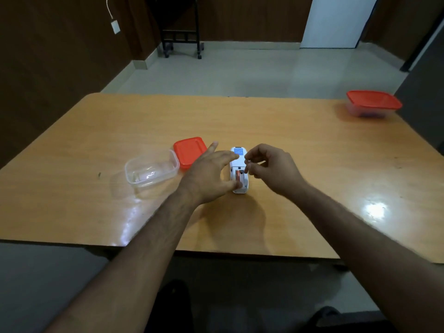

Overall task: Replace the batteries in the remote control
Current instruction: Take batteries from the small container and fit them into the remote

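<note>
Wooden table (300, 145): bearing everything. Clear tub (151, 173), red lid (188, 150): lying left of centre. White remote (239, 173): lying face-down mid-table, compartment showing one orange battery (238, 175); probably light, rigid, slick, best held by its long edges. Left hand (209, 175): fingers spread, steadying remote. Right hand (271, 164): fingertips curling together; contents unclear.

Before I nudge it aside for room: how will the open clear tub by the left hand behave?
The clear tub looks thin and empty, so probably light; on the glossy table it should slide rather than tip. Its thin walls may flex.
</note>
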